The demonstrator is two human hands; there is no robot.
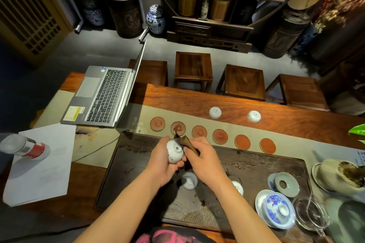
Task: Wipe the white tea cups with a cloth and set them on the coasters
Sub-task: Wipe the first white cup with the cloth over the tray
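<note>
My left hand [161, 161] grips a white tea cup [174, 151], held foot-up over the dark tea tray [122, 163]. My right hand [205, 161] holds a brown cloth [188, 144] pressed against the cup's side. Several round red coasters [199, 131] lie in a row on the runner just beyond the tray. Two white cups stand upside down on the wood past the coasters, one [214, 112] in the middle and one [254, 116] further right. Two more white cups sit on the tray under my wrists, one [189, 180] between them and one [238, 187] partly hidden.
An open laptop [100, 95] sits at the far left beside white paper [39, 163] and a bottle [23, 147]. A blue-and-white lidded bowl [278, 211], a celadon lid [286, 184], a glass pitcher [312, 215] and a ceramic vessel [339, 177] crowd the right. Wooden stools [193, 69] stand behind the table.
</note>
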